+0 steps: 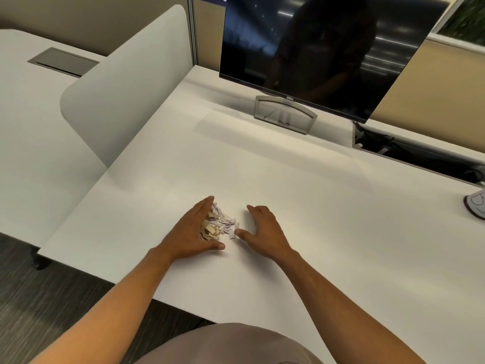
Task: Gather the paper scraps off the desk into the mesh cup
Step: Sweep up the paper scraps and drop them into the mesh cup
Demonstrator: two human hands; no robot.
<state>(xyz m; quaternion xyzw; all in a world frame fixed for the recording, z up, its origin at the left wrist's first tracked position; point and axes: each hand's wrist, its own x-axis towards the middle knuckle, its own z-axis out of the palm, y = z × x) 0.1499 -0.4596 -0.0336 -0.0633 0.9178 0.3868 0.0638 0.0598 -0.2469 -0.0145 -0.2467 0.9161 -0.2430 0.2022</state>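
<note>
Left hand (189, 232) lies open on its edge, fingers straight, palm cupped against the left flank of a small heap of torn white and tan paper scraps (217, 224); it grips nothing. Right hand (262, 227) rests open, palm down, fingers spread, thumb tip touching the nearest white scrap on the heap's right side.

Heap sits on the white laminate desk (288, 179), near the front edge and closer to the left edge than the right. Long axis runs from the front edge toward the back, parallel to the left palm. Tan pieces bunch at the front end, white ones at the back and right.

Left part of the heap is hidden behind the left hand; single scraps are too small to count. Dark flat monitor on a grey stand (301, 56) stands at the back edge. Grey object (476, 204) at the right edge is cut off, unidentifiable.
</note>
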